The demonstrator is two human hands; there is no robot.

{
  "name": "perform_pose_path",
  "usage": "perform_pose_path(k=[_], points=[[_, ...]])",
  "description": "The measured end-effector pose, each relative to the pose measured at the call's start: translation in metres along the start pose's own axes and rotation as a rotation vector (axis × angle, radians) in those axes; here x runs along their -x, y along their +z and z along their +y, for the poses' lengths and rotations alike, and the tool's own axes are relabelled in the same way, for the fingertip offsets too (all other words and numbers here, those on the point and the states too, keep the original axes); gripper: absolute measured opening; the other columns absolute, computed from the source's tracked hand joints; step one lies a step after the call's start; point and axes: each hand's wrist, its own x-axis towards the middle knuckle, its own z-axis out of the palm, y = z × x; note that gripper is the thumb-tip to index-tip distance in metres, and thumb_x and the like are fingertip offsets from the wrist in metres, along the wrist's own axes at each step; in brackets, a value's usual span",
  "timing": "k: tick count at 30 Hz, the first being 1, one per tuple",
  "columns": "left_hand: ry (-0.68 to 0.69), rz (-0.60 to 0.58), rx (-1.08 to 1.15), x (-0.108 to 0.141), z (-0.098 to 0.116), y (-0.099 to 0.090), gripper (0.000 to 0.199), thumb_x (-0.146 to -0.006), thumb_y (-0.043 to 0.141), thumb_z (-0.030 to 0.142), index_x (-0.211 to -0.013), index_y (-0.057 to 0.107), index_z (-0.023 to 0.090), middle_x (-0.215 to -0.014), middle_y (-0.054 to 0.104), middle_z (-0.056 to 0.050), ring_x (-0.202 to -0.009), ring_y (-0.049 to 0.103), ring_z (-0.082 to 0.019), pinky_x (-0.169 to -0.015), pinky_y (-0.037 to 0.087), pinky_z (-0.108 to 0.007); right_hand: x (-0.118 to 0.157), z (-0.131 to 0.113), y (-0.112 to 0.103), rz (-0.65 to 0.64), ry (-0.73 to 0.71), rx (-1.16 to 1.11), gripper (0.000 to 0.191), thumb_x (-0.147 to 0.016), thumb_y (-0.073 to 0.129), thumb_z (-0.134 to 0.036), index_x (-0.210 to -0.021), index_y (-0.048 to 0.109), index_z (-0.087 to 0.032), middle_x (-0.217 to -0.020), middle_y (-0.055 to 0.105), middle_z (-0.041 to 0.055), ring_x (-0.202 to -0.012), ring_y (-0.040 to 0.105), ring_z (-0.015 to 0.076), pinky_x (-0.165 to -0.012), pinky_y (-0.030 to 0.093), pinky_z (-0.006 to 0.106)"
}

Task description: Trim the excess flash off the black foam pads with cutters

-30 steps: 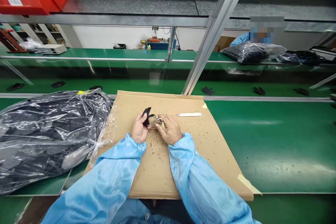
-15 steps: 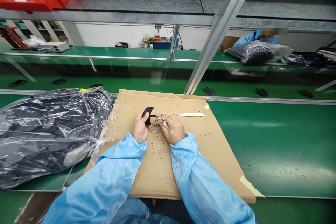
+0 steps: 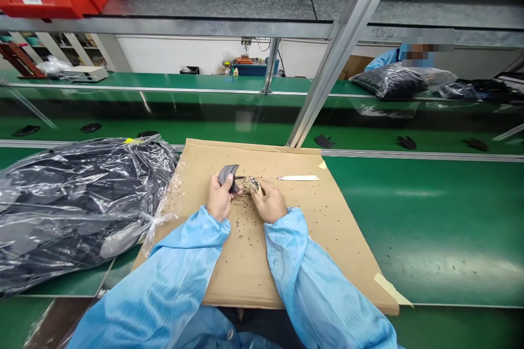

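My left hand (image 3: pixel 220 199) holds a curved black part (image 3: pixel 228 176) over the cardboard sheet (image 3: pixel 241 278), with a thin dark piece sticking out of the part to the right. Closed round a small metal cutting tool (image 3: pixel 256 183), my right hand (image 3: pixel 270 202) is just right of that piece, and a small gap shows between tool and piece. Many tiny black bits lie scattered on the cardboard below both hands. A white-handled blade (image 3: pixel 298 178) rests behind my right hand.
A large clear bag of black parts (image 3: pixel 73 202) lies at the left. Behind a metal rail, several black parts, one of them here (image 3: pixel 325 141), sit on a green belt. A slanted metal post (image 3: pixel 327 76) rises behind the cardboard. A person (image 3: pixel 387 58) is at the far right.
The black part has turned in my left hand and shows more of its outer face. My right hand has drawn the tool slightly away from the thin piece.
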Motion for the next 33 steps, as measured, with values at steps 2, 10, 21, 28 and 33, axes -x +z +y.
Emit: perform_pose_path(k=[2, 10, 21, 28, 33], points=[[0.032, 0.006, -0.006, -0.001, 0.0, -0.001, 0.05, -0.062, 0.081, 0.038, -0.095, 0.049, 0.018, -0.067, 0.055, 0.006, -0.045, 0.05, -0.005, -0.04, 0.035, -0.016, 0.0, 0.002, 0.001, 0.043, 0.004, -0.049, 0.025, -0.084, 0.055, -0.026, -0.107, 0.065, -0.023, -0.101, 0.068, 0.005, -0.093, 0.062, 0.0214, -0.083, 0.048, 0.032], [-0.022, -0.048, 0.116, -0.005, 0.0, -0.004, 0.044, -0.064, 0.08, 0.035, -0.094, 0.054, 0.016, -0.09, 0.067, -0.004, -0.069, 0.062, -0.011, -0.056, 0.047, -0.02, 0.001, 0.0, 0.003, 0.087, -0.037, -0.116, 0.027, -0.083, 0.055, -0.027, -0.107, 0.064, -0.021, -0.103, 0.067, 0.0064, -0.096, 0.062, 0.0216, -0.087, 0.047, 0.032], [-0.221, -0.053, 0.216, -0.006, 0.009, -0.006, 0.025, -0.075, 0.073, 0.028, -0.089, 0.057, 0.015, -0.064, 0.054, 0.004, -0.044, 0.042, -0.004, -0.036, 0.026, -0.015, 0.002, -0.005, 0.001, -0.056, -0.109, -0.067, 0.027, -0.082, 0.056, -0.024, -0.108, 0.062, -0.019, -0.096, 0.065, 0.0072, -0.09, 0.06, 0.0214, -0.083, 0.048, 0.032], [-0.39, -0.109, 0.294, -0.004, 0.012, -0.007, 0.012, -0.079, 0.067, 0.018, -0.084, 0.058, 0.012, -0.065, 0.056, 0.002, -0.041, 0.037, -0.002, -0.033, 0.021, -0.015, 0.006, -0.013, 0.0, -0.164, -0.228, 0.085, 0.029, -0.083, 0.056, -0.021, -0.111, 0.061, -0.017, -0.092, 0.063, 0.0082, -0.087, 0.058, 0.0221, -0.082, 0.047, 0.033], [-0.361, -0.153, 0.143, -0.002, 0.009, -0.004, 0.021, -0.075, 0.072, 0.026, -0.081, 0.058, 0.012, -0.066, 0.057, 0.0, -0.045, 0.045, -0.005, -0.035, 0.026, -0.015, 0.006, -0.016, -0.003, -0.101, -0.21, 0.034, 0.032, -0.084, 0.054, -0.022, -0.115, 0.059, -0.018, -0.094, 0.062, 0.0079, -0.089, 0.057, 0.0213, -0.083, 0.047, 0.032]])
